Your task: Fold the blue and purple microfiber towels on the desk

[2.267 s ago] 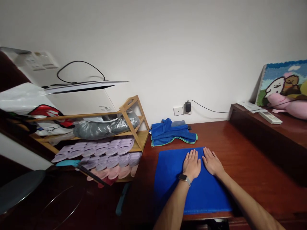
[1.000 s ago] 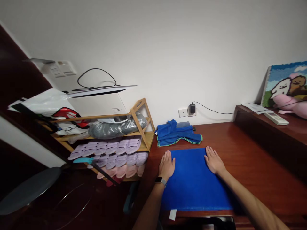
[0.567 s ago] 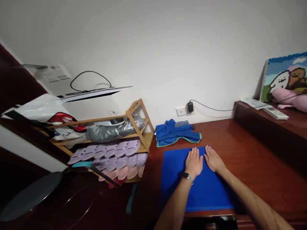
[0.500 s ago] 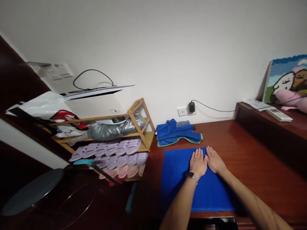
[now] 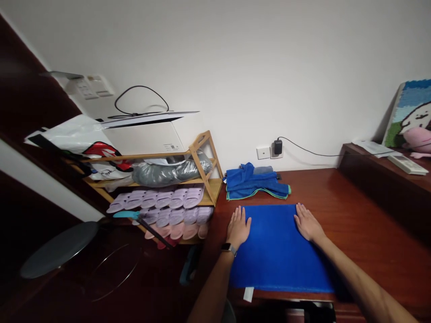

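A blue towel [image 5: 279, 251] lies spread flat on the reddish-brown wooden desk [image 5: 367, 229], its near edge along the desk's front and a small white tag [image 5: 248, 294] hanging there. My left hand [image 5: 239, 228], below a watch on the wrist, rests flat at the towel's far left corner with fingers stretched out. Over at the far right corner, my right hand [image 5: 309, 223] lies flat too, fingers extended. Neither hand grips anything. Behind the towel sits a crumpled pile of blue cloths [image 5: 257, 181] with green edging.
Left of the desk stands a wooden rack [image 5: 205, 168] with rows of lilac and pink slippers [image 5: 168, 199] and a white box [image 5: 144, 139] on top. A black plug [image 5: 278, 146] trails its cable to a raised shelf holding a remote control [image 5: 407, 164].
My left hand has slid left across the towel to its far left corner, away from my right hand, which stays at the right corner. The white tag has come into sight.
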The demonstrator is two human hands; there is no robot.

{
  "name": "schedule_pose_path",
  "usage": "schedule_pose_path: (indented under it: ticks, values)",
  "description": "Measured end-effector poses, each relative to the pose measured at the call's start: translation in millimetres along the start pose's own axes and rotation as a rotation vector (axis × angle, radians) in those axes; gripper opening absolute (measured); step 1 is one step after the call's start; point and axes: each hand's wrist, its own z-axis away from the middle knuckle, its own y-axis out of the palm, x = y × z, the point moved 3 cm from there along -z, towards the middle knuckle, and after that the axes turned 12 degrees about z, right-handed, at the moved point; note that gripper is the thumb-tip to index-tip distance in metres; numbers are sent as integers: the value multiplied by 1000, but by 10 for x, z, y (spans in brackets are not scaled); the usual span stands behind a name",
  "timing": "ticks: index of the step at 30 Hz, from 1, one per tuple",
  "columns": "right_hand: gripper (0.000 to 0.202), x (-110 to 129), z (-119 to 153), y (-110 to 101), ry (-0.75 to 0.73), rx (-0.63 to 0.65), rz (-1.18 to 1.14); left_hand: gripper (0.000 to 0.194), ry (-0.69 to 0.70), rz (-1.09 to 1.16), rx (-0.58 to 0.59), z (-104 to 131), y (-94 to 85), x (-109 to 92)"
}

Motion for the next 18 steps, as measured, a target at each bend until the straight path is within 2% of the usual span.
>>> schedule_pose_path:
  ticks: [5,12,18]
  values:
    - [71,1,66,-28,52,42,78,65,-1,-5,-42,-1,56,-59]
    - [72,-68,201,-32,71,51,74,65,10,-7,-59,-9,82,-28]
    - [71,-19,222,-119,62,38,43,64,26,-30,-28,-15,-20,-35]
